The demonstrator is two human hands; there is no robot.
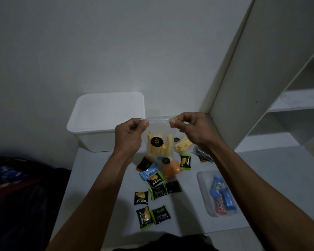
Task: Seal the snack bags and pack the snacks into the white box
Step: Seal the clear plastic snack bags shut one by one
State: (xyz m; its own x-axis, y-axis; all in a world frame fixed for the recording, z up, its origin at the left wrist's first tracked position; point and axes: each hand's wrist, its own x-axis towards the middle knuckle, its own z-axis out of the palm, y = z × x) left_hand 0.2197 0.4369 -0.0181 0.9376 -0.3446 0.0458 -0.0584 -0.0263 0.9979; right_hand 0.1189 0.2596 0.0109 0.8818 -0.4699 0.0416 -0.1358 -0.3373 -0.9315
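A clear snack bag of yellow sticks [157, 144] with a black round label hangs upright over the low table. My left hand [130, 136] pinches its top left corner and my right hand [192, 128] pinches its top right corner. The white box [91, 131] stands behind and to the left of the bag. A second clear bag of yellow sticks [182, 145] and a bag of orange snacks [170, 169] lie on the table below. Several small black-and-green Nextar packets [156, 182] are scattered in front of them.
A clear lid or tray [203, 189] at the right holds blue and red wrapped bars [221, 196]. A dark packet [202, 154] lies under my right forearm. White shelves [288, 109] rise at the right, and dark fabric [20, 196] lies at the left.
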